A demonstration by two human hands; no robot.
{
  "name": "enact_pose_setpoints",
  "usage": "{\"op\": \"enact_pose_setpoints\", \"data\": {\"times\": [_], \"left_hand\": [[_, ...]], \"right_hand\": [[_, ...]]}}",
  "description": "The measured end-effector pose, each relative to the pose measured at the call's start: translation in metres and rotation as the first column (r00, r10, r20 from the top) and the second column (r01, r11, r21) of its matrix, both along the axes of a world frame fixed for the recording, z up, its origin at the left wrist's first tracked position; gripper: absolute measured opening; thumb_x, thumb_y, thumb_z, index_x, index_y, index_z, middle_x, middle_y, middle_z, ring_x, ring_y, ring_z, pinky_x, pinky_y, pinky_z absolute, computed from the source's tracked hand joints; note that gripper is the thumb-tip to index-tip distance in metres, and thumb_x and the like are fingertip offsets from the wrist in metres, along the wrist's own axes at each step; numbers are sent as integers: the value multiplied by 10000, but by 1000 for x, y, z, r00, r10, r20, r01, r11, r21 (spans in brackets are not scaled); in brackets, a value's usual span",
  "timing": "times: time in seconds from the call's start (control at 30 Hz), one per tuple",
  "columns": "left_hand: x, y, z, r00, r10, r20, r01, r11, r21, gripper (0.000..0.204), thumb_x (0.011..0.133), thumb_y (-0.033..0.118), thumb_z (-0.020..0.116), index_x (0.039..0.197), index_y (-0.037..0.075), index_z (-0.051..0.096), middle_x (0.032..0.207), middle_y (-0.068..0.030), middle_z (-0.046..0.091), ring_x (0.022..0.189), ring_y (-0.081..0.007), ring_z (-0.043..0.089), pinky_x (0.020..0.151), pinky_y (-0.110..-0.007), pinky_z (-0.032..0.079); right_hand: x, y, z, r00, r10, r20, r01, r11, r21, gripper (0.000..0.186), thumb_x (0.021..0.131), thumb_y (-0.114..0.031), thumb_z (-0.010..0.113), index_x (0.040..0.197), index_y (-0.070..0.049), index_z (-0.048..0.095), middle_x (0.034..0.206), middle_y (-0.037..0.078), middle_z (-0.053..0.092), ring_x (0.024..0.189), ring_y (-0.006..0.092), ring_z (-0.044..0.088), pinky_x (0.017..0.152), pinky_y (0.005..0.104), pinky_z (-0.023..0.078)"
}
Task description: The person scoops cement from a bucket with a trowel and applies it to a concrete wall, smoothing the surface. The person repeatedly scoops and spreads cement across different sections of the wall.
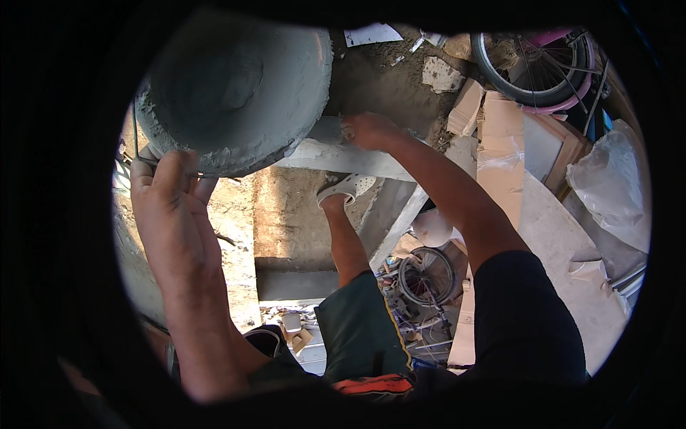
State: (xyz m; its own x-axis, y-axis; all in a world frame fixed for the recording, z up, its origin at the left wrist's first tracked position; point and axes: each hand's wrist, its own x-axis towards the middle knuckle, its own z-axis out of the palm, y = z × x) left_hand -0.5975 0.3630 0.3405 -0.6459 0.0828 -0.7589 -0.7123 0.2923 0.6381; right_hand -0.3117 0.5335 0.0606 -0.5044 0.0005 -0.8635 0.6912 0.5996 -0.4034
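Head view: the left hand [175, 207] grasps the near rim of a round grey basin [236, 163], which lies above and slightly right of it; this hand is the nearer one. Below the basin's right side, a grey ledge [350, 159] has its long axis running left to right. The right hand [373, 131] is at this ledge, fingers seemingly curled, but I cannot tell around what.
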Motion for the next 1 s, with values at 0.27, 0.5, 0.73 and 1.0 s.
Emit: {"op": "enact_pose_setpoints", "data": {"times": [0.27, 0.5, 0.73, 1.0], "left_hand": [[13, -5, -5, 997, -54, 47, 55, 998, -9, 260, 1003, 105, 657, 1243, 60, 567, 1163, -84, 622, 1179, -254, 617, 1055, -470, 511], [17, -5, -15, 995, -85, 50, 86, 996, -18, 273, 1015, 111, 659, 1254, 28, 558, 1190, -111, 630, 1199, -264, 623, 1068, -479, 520], [15, -5, -4, 997, -77, 32, 76, 997, 25, 239, 1015, 99, 651, 1234, 40, 576, 1166, -99, 646, 1171, -246, 632, 1081, -481, 518], [16, 0, -11, 1000, -3, 13, 2, 999, 44, 261, 965, 102, 643, 1210, 50, 570, 1118, -75, 663, 1093, -184, 641, 1108, -516, 478]], "right_hand": [[133, 56, 15, 884, 242, 400, -277, 960, 32, 477, 1009, -192, 560, 1485, -173, 571, 1287, 222, 726, 1203, 413, 703, 1010, 539, 579], [178, 72, 23, 818, 282, 501, -369, 926, 81, 422, 1002, -142, 526, 1407, -111, 640, 1291, 195, 732, 1175, 373, 726, 958, 493, 619], [128, 81, 10, 784, -286, 550, 343, 939, 0, 281, 1007, -251, 676, 1190, -44, 730, 1170, 173, 751, 1015, 314, 755, 729, 448, 656], [-59, -15, -18, 970, -222, 103, 242, 936, -254, 369, 1003, -340, 624, 1199, -43, 721, 854, 158, 755, 667, 264, 747, 583, 431, 604]]}}
